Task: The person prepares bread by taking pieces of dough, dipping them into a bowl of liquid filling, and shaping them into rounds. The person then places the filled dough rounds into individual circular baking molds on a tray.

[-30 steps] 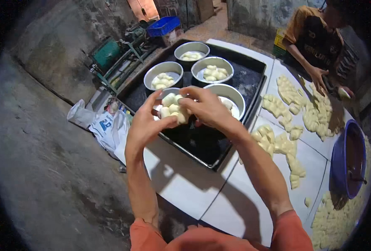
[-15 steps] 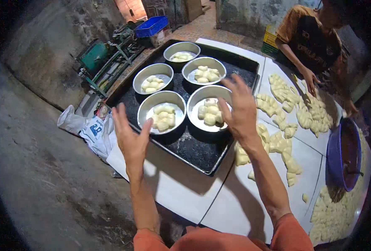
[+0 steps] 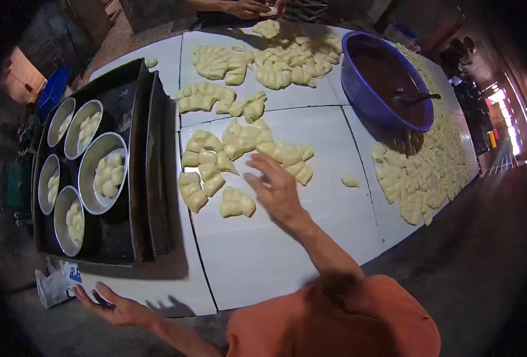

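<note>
My right hand point(image 3: 274, 187) hovers over the white table with fingers spread and nothing in them. Just left of it lies a small piece of pale dough point(image 3: 237, 203). Beyond its fingertips are joined dough lumps point(image 3: 247, 137). Low on the left, my left hand point(image 3: 110, 306) is open and empty near the table's edge, below the black tray point(image 3: 113, 241). Several round metal pans stand in that tray, each with a cluster of dough balls; the largest-looking pan point(image 3: 88, 169) is nearest the table's middle.
A purple basin point(image 3: 358, 95) with brown contents and a dark-handled tool stands at the right. Many small dough pieces point(image 3: 421, 178) cover the table beside it. Across the table, another person's hands point(image 3: 248, 9) handle something pale near more dough point(image 3: 296, 62). A white plastic bag point(image 3: 55, 285) lies below the tray.
The view has turned right toward the dough. My hands have left the pans: the right has moved over beside the loose dough, the left back to the table's near edge.
</note>
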{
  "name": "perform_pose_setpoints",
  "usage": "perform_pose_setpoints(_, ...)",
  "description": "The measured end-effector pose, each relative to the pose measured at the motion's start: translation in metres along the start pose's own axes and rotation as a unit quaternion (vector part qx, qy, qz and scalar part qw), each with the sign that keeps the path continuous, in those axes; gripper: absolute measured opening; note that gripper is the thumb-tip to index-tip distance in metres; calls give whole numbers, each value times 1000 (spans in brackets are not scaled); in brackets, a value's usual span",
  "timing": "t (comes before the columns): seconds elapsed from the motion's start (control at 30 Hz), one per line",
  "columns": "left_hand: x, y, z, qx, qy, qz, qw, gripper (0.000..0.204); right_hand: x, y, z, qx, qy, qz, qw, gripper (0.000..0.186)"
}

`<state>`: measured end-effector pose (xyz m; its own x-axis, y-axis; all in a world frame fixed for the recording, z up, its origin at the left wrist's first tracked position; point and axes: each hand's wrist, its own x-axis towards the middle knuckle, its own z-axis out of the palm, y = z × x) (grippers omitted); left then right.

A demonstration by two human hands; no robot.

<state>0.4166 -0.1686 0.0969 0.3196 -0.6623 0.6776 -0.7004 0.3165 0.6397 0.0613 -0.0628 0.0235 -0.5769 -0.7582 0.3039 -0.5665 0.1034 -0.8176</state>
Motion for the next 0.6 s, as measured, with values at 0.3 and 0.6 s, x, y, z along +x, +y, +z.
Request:
perform_pose_setpoints(0.3,-168,175,117,-279,-543,188,769,41,-38,78,-79,-173,13,2,985,39)
perform_pose_setpoints(0.6,-242,201,174,-99,-584,364,719,54,-83,77,-176,293,30,327,898,27)
